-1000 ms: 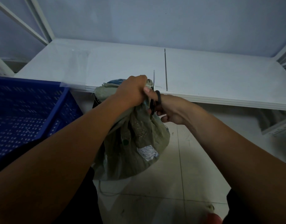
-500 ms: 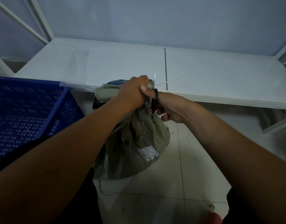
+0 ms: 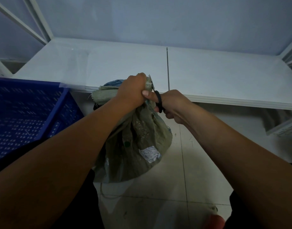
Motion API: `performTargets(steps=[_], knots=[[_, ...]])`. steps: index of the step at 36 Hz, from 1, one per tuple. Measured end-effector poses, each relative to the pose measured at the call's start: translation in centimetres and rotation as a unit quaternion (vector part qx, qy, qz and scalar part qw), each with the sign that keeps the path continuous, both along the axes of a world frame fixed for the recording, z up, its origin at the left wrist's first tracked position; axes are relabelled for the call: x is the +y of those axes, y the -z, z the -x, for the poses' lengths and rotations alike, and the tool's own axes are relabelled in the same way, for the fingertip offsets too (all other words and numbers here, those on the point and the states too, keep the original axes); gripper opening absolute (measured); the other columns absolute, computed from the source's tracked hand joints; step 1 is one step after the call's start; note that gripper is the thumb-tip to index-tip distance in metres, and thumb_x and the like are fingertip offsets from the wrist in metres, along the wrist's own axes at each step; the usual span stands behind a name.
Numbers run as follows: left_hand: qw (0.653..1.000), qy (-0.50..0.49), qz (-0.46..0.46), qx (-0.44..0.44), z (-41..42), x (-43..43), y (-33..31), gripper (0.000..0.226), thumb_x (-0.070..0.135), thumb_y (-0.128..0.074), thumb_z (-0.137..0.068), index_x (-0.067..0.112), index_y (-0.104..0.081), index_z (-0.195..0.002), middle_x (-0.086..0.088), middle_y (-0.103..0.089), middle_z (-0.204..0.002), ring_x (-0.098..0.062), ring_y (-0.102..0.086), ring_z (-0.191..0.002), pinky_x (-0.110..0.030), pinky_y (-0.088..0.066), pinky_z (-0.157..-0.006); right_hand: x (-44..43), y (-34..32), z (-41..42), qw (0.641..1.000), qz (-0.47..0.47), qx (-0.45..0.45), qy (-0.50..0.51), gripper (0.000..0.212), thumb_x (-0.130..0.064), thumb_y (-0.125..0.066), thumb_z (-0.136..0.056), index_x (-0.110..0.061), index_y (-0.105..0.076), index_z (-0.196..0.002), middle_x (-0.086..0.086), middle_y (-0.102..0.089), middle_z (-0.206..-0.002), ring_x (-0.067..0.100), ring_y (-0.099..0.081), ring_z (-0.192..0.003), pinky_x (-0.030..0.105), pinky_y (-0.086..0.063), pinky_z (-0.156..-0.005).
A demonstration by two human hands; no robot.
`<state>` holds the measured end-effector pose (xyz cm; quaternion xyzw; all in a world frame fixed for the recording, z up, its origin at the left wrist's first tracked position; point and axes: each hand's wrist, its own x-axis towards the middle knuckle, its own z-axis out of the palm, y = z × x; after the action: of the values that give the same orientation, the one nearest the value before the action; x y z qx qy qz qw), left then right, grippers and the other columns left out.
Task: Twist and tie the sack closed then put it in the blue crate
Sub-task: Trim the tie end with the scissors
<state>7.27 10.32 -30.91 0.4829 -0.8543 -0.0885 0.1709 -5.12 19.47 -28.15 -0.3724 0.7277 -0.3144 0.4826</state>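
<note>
A grey-green woven sack with a white label hangs in front of me above the tiled floor. My left hand is clenched around its bunched neck. My right hand is right beside it, fingers curled at the neck, with a black elastic band looped over its fingers. The blue perforated crate stands at the left, just below and beside my left forearm. The loose top flap of the sack sticks out behind my left hand.
A white shelf board with a dark seam runs across behind the sack, its front edge just beyond my hands. White rack posts rise at the back left. Tiled floor lies below, with a reddish shape at the bottom edge.
Both hands and the sack neck have risen slightly. The grips look the same, with the black band still on my right fingers.
</note>
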Motion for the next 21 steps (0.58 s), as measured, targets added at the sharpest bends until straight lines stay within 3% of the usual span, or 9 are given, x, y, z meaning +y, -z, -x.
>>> performTargets(steps=[4, 10, 13, 16, 19, 21], knots=[[1.0, 0.012, -0.008, 0.009, -0.05, -0.56, 0.23, 0.007, 0.017, -0.053, -0.083, 0.013, -0.049, -0.079, 0.0, -0.057, -0.071, -0.021, -0.06, -0.066, -0.035, -0.05, -0.059, 0.15, -0.17, -0.12, 1.0, -0.002, -0.015, -0.017, 0.065, -0.067, -0.08, -0.069, -0.01, -0.068, -0.098, -0.001, -0.067, -0.055, 0.01, -0.033, -0.045, 0.02, -0.025, -0.04], [0.999, -0.004, -0.024, 0.034, 0.02, -0.94, 0.51, 0.012, 0.022, -0.053, -0.085, 0.013, -0.048, -0.08, 0.002, -0.054, -0.071, -0.016, -0.053, -0.063, -0.031, -0.041, -0.058, 0.3, -0.51, 0.21, 0.998, -0.002, -0.019, -0.059, 0.076, -0.073, -0.074, -0.071, -0.008, -0.071, -0.111, 0.003, -0.071, -0.068, 0.013, -0.046, -0.062, 0.023, -0.03, -0.048], [0.997, -0.026, -0.04, 0.058, 0.08, -0.92, 0.41, 0.018, 0.023, -0.052, -0.089, 0.013, -0.046, -0.076, 0.002, -0.051, -0.069, -0.015, -0.051, -0.062, -0.03, -0.039, -0.057, 0.47, -0.46, 0.23, 0.994, -0.009, -0.038, -0.1, 0.076, -0.081, -0.068, -0.068, -0.016, -0.071, -0.106, 0.004, -0.069, -0.079, 0.016, -0.048, -0.073, 0.022, -0.032, -0.048], [0.996, -0.033, -0.041, 0.072, 0.22, -0.78, 0.21, 0.027, 0.019, -0.053, -0.089, 0.018, -0.038, -0.068, 0.003, -0.045, -0.066, -0.015, -0.047, -0.061, -0.029, -0.032, -0.055, 0.53, -0.16, 0.42, 0.994, -0.001, -0.063, -0.093, 0.072, -0.08, -0.066, -0.071, -0.017, -0.07, -0.107, 0.003, -0.07, -0.079, 0.016, -0.048, -0.073, 0.022, -0.032, -0.047], [0.995, -0.042, -0.045, 0.076, 0.33, -0.69, -0.1, 0.022, 0.011, -0.055, -0.086, 0.016, -0.044, -0.068, 0.003, -0.047, -0.068, -0.018, -0.052, -0.068, -0.027, -0.034, -0.062, 0.47, 0.05, 0.66, 0.993, 0.034, -0.092, -0.069, 0.072, -0.076, -0.066, -0.077, -0.014, -0.069, -0.113, 0.003, -0.071, -0.076, 0.013, -0.046, -0.064, 0.022, -0.029, -0.047], [0.99, -0.062, -0.065, 0.105, 0.35, -0.64, -0.27, 0.019, 0.009, -0.056, -0.083, 0.016, -0.047, -0.068, 0.003, -0.051, -0.068, -0.021, -0.056, -0.07, -0.028, -0.037, -0.06, 0.35, -0.09, 0.81, 0.991, 0.065, -0.105, -0.044, 0.065, -0.073, -0.067, -0.079, -0.013, -0.069, -0.102, 0.003, -0.07, -0.073, 0.012, -0.043, -0.057, 0.022, -0.028, -0.046]])
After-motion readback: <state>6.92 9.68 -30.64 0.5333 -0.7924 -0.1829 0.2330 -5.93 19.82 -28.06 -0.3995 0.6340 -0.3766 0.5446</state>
